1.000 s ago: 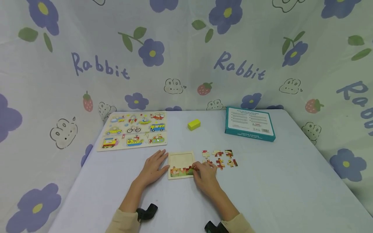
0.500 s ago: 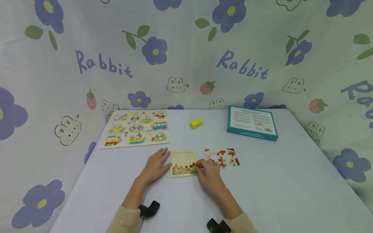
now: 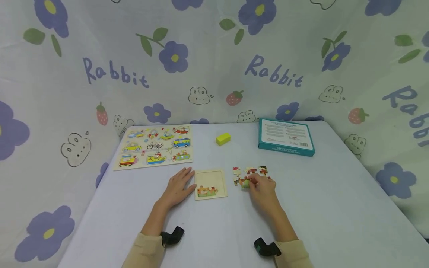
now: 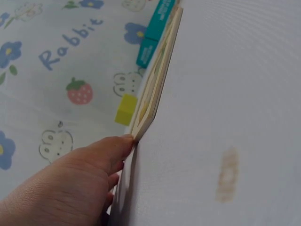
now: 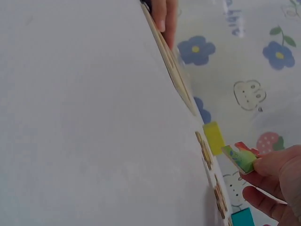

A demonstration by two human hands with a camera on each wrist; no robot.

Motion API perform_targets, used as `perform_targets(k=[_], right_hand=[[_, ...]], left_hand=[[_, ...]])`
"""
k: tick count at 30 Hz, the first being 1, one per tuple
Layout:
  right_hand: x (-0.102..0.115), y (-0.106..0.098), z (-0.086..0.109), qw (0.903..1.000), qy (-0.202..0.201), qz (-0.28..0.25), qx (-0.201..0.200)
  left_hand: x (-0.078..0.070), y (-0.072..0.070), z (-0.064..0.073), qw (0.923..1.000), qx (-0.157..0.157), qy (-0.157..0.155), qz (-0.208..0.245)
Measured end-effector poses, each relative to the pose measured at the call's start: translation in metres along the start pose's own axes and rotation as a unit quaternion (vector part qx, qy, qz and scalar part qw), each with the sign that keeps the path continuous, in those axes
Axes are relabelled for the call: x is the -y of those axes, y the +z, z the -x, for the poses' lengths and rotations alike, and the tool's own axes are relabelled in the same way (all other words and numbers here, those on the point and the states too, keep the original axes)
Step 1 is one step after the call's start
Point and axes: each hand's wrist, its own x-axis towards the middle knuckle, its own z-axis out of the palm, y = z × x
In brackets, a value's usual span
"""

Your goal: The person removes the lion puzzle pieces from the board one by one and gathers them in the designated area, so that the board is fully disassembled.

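Fingers (image 5: pixel 263 200) of the right hand (image 3: pixel 265 189) nearly together at the tips: thumb and forefinger pinch one puzzle piece (image 5: pixel 241 159), mostly green with some red at one end. Piece held tilted and clear of the table (image 3: pixel 214 230), seen so in the right wrist view; from the head view it sits in front of the loose pieces (image 3: pixel 236 171), to the right of the tray. Lower fingers of that hand bent, apart from the piece.

Left hand (image 3: pixel 177 188) laid beside the left edge of the puzzle tray (image 3: pixel 219 180), fingers extended towards the far edge of the table, gripping nothing. Its thumb touches the tray's rim (plainest in the left wrist view).

Tray flat, mid-table. A short strip of joined pieces (image 3: pixel 207 191) fills its near left corner; bare wood along the far part and at the near right corner. Loose pieces lie flat right of the tray, in two rows; three show in the far row, the near row partly covered by the right hand, so no sure count.

Vehicle board (image 3: pixel 162 150) at the table's far left corner. Yellow block (image 3: pixel 223 139) near the middle of the far edge. Teal box (image 3: pixel 286 137), pale printed panel up, by the far edge towards the far right corner. Backdrop (image 3: pixel 201 48) behind: purple flowers, strawberries, rabbit faces, "Rabbit" lettering. Beige sleeves (image 3: pixel 145 253) on both arms.
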Motion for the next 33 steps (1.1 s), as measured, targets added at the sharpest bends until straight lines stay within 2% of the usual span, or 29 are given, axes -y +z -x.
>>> perform_targets(k=[5, 10, 23, 33], right_hand=[[-0.017, -0.018, 0.005, 0.9994, 0.034, -0.003, -0.009], [-0.03, -0.029, 0.008, 0.9985, 0.049, -0.004, -0.021], [-0.049, -0.049, 0.017, 0.994, 0.104, 0.01, -0.03], [-0.054, -0.052, 0.026, 0.9897, 0.142, 0.017, 0.003]], left_hand=[[0.002, 0.001, -0.001, 1.0, 0.0, -0.002, 0.0], [0.004, 0.002, -0.001, 1.0, 0.0, 0.0, 0.0], [0.001, 0.001, -0.002, 1.0, -0.004, 0.0, 0.009], [0.002, 0.003, -0.002, 0.9999, -0.011, 0.007, 0.007]])
